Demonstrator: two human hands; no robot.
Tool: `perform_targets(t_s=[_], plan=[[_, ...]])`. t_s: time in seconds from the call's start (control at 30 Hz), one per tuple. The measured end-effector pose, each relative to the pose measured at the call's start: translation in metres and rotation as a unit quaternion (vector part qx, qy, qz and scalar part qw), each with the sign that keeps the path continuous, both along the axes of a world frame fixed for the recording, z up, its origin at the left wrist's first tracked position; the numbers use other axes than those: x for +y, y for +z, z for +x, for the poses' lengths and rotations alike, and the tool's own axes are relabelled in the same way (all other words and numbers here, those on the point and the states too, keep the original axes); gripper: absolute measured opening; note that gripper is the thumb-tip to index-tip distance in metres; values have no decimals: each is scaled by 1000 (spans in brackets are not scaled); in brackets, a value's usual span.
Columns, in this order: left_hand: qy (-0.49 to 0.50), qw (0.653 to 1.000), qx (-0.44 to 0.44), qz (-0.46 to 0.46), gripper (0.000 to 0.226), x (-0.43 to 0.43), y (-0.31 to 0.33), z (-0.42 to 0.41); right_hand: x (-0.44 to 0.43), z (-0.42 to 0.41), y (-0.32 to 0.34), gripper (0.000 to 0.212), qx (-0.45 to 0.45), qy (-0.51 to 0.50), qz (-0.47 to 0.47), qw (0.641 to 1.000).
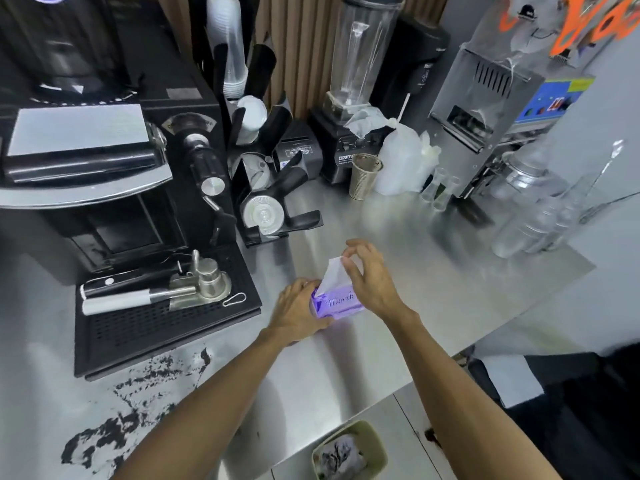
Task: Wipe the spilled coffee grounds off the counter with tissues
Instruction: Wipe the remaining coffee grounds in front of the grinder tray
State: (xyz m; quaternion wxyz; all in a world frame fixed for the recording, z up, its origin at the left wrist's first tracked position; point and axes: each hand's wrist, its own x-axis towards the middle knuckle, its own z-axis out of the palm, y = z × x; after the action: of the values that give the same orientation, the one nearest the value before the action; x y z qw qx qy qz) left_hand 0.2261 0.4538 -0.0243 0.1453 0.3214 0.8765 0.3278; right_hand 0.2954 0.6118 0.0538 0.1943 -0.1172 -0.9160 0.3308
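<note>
Scene: A person works with 2 bare hands over a stainless-steel counter [398, 271], drawing a sheet for the cleanup.

Left hand: The left hand [298, 310] grips the left end of a purple plastic tissue pack [337, 303], fingers curled over it, pinning it to the counter.

Right hand: The right hand [370, 278] pinches a white tissue [332, 275] between thumb and fingertips, the remaining fingers loosely spread. The sheet stands partly out of the pack's top.

Spill: The dark coffee grounds [138, 393] lie scattered over the counter's near-left part, just in front of a black perforated drip tray [166, 320], well apart from the pack and not yet wiped.

Risk: A sharp tug could tear the thin sheet or drag several out at once. If the left hand slackens, the light pack may lift with the sheet. A dry wipe could likely push grounds under the tray or off the counter's near edge.

Hidden: The left fingertips are behind the pack. The pack's opening is covered by the tissue. The spill's left and lower limits are cut off by the frame. A pale green bin [349, 452] below holds something crumpled and dark-stained, hard to make out.
</note>
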Motion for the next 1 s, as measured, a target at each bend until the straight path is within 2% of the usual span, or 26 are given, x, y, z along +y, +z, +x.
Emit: perform_targets(t_s=[0.1, 0.27, 0.33, 0.37, 0.47, 0.53, 0.6, 0.67, 0.83, 1.0], plan=[[-4, 1000, -2, -2, 83, 1, 1, -2, 0, 3, 28, 10, 73, -27, -42, 996], [-11, 1000, -1, -26, 88, 2, 5, -1, -7, 4, 70, 18, 130, -42, -94, 986], [0, 999, -38, 15, 95, 1, 14, 0, -12, 6, 87, 18, 141, -38, -100, 984], [18, 994, -86, 58, 98, 1, 22, 1, -14, 7, 94, 18, 142, -34, -106, 984], [60, 936, -254, 236, 93, 0, 53, 1, -17, 12, 105, 16, 135, -26, -148, 979], [58, 880, -323, 344, 64, -4, 80, 2, -17, 14, 108, 12, 128, -30, -189, 973], [75, 840, -367, 392, 39, -10, 104, 5, -15, 18, 107, 6, 123, -45, -256, 958], [101, 823, -384, 406, 33, -16, 112, 7, -10, 22, 103, 6, 106, -58, -308, 944], [132, 823, -376, 404, 30, -44, 115, 21, -2, 41, 90, 17, 54, -65, -409, 909], [154, 846, -361, 361, 21, -90, 131, 51, -22, 66, 85, 21, -9, -18, -441, 897]])
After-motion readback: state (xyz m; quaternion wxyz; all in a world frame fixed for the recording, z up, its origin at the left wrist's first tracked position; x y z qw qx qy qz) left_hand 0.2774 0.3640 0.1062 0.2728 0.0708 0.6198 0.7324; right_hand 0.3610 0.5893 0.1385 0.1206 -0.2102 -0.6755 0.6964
